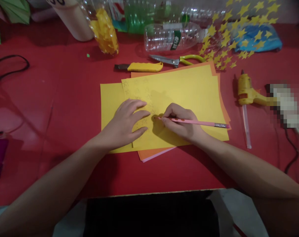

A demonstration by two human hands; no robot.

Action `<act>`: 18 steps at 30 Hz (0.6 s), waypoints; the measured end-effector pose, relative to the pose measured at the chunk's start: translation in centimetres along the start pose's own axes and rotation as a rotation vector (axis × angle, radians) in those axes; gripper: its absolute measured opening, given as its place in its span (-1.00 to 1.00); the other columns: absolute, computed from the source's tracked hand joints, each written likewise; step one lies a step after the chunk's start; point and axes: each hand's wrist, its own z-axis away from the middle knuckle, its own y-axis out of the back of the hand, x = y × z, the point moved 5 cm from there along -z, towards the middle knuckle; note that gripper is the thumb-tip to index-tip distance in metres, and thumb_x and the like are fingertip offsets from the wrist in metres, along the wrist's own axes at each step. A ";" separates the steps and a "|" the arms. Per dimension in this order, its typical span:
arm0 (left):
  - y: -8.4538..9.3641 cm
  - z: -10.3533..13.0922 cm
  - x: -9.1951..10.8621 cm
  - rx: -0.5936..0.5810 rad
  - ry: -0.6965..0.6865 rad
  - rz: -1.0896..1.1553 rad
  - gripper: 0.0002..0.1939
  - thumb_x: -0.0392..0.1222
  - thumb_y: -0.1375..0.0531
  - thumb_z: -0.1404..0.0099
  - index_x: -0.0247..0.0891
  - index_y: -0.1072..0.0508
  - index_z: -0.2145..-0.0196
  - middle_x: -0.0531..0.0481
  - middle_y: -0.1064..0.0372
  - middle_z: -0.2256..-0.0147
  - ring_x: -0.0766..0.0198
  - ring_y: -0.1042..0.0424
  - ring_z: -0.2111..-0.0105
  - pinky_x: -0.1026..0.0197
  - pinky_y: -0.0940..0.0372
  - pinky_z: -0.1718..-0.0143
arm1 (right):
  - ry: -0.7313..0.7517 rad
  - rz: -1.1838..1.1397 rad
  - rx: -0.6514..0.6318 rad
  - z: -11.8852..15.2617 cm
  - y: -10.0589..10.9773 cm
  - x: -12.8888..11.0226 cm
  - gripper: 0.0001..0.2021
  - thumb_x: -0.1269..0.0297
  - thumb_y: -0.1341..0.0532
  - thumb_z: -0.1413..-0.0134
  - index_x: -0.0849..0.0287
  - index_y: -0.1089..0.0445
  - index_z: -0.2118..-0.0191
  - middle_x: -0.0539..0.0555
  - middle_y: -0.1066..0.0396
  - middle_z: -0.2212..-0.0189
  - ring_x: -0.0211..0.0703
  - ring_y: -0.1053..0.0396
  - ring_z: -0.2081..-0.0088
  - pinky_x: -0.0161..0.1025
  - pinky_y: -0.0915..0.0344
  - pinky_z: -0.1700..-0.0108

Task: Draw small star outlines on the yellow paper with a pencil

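My right hand (180, 121) grips a pink pencil (201, 122), its tip down at the yellow paper (188, 89). Flat on the same sheet lies my left hand (129, 121), fingers spread and pointing toward the pencil tip. Small star outlines in pencil run in columns down the sheet's left part, some of them hidden beneath my left hand. Under the top sheet are another yellow sheet (110, 95) and orange paper (149, 154), with a pink edge showing at the bottom.
Beyond the paper lie a yellow utility knife (144, 67) and yellow-handled scissors (174, 61). Clear plastic bottles (164, 38) and yellow paper stars (225, 42) are at the back. A yellow glue gun (245, 89) is on the right, a black cord loop (11, 56) on the left.
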 end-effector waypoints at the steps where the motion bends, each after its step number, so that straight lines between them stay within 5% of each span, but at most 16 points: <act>1: 0.0 0.0 0.0 0.003 -0.003 0.001 -0.69 -0.08 -0.11 -0.38 -0.28 -0.39 0.01 -0.27 -0.24 -0.12 -0.08 -0.20 -0.17 -0.19 -0.13 -0.20 | 0.002 0.000 0.000 0.0 0.0 0.0 -0.86 0.33 -0.17 -0.10 0.13 -0.19 0.45 -0.10 -0.25 0.59 -0.38 -0.13 0.56 -0.33 -0.05 0.51; 18: 0.0 0.1 0.0 0.015 -0.014 0.006 -0.69 -0.06 -0.10 -0.38 -0.26 -0.38 0.01 -0.26 -0.24 -0.12 -0.07 -0.20 -0.17 -0.18 -0.14 -0.20 | 0.065 0.006 -0.028 -0.2 0.2 -0.5 -0.83 0.47 -0.13 0.07 0.11 -0.11 0.52 -0.16 -0.11 0.64 -0.42 -0.01 0.61 -0.37 0.06 0.58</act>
